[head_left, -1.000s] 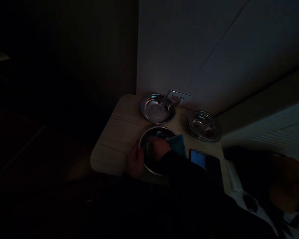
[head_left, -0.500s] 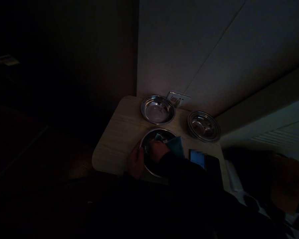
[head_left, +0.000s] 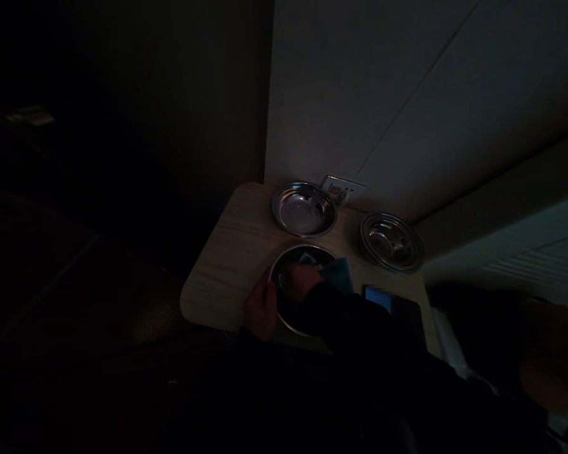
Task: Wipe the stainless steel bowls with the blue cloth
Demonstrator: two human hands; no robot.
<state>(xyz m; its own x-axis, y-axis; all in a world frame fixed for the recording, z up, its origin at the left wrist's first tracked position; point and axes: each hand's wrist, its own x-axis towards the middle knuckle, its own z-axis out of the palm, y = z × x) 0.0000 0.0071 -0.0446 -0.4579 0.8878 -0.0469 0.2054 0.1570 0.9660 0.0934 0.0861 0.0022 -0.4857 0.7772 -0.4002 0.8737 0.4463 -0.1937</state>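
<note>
In dim light, a round metal bowl [head_left: 307, 246] stands near the front of the small wood-patterned table. My left hand [head_left: 261, 308] is closed on the bowl's left rim, thumb at the edge. My right hand [head_left: 303, 281] reaches down inside the bowl, its fingers bunched on a light-blue cloth [head_left: 339, 275]. Part of the cloth hangs over the bowl's right rim, and a smaller piece shows above the knuckles. My right fingertips are lost in shadow, and the dark sleeve covers the bowl's lower right side.
Behind the bowl sits another metal bowl [head_left: 303, 211]. A stack of metal bowls [head_left: 390, 242] stands at the table's [head_left: 227, 265] right back. A phone with a lit screen [head_left: 377, 299] lies right of my forearm. A wall socket [head_left: 343, 188] is just above the table.
My right hand has shifted slightly to the left inside the bowl, with the cloth. The left hand keeps its hold on the rim. The whole view has moved a little.
</note>
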